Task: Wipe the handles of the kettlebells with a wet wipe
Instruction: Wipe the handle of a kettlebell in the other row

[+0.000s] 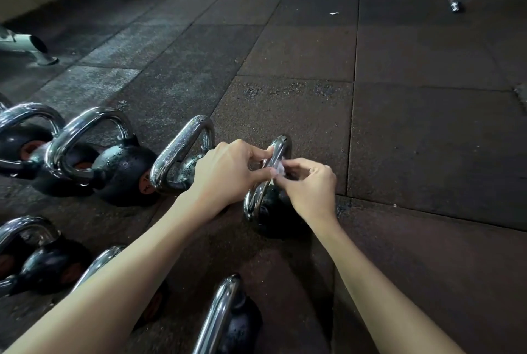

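Kettlebell handle [281, 144] sits at centre frame on the rubber floor [413, 131]. My left hand [225, 174] pinches it steady while my right hand [309, 185] pinches the wet wipe [280, 167] against the chrome. I judge wiping is underway; next, slide the wipe along the loop.

The right hand [308, 185] pinches a small white wet wipe [279, 167] against the chrome handle [281, 145] of the rightmost kettlebell [271, 211]. The left hand [225, 174] pinches the same handle, apparently touching the wipe. Neighbouring kettlebells [119, 165] stand on rubber floor tiles [427, 139].
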Demonstrator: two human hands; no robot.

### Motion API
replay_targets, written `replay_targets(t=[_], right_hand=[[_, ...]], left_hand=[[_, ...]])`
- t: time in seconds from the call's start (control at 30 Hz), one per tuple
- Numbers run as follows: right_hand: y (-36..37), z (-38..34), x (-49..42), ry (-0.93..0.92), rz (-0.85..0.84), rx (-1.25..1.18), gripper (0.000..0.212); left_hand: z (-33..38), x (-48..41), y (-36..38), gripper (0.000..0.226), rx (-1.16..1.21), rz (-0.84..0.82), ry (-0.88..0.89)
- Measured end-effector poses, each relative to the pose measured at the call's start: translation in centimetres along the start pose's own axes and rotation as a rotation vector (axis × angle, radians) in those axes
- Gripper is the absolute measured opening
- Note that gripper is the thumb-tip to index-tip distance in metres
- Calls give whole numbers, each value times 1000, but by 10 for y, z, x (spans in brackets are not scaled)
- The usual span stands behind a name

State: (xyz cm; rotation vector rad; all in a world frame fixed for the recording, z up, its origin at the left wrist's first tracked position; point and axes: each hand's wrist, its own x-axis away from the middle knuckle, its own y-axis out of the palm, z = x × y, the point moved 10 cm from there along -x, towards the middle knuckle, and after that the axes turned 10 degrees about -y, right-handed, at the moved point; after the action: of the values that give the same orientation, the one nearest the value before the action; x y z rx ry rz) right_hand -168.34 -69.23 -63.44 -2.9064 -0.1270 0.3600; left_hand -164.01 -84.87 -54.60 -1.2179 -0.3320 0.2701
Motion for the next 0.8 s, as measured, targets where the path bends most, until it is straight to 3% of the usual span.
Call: replay_targets(t=[0.1,0.37,0.63,0.8], right_hand=[[0,3,-10,25,5,-45,25],[31,20,25,231,-234,-378,23],[46,26,31,180,-462,-334,23],[47,20,23,19,-561,-132,22]], left_hand=[[-2,-1,1,43,-7,-17,0],[-5,-2,3,42,30,-43,-13],[-7,-1,4,41,20,-14,-27],[-9,1,5,41,39,-4,-28]])
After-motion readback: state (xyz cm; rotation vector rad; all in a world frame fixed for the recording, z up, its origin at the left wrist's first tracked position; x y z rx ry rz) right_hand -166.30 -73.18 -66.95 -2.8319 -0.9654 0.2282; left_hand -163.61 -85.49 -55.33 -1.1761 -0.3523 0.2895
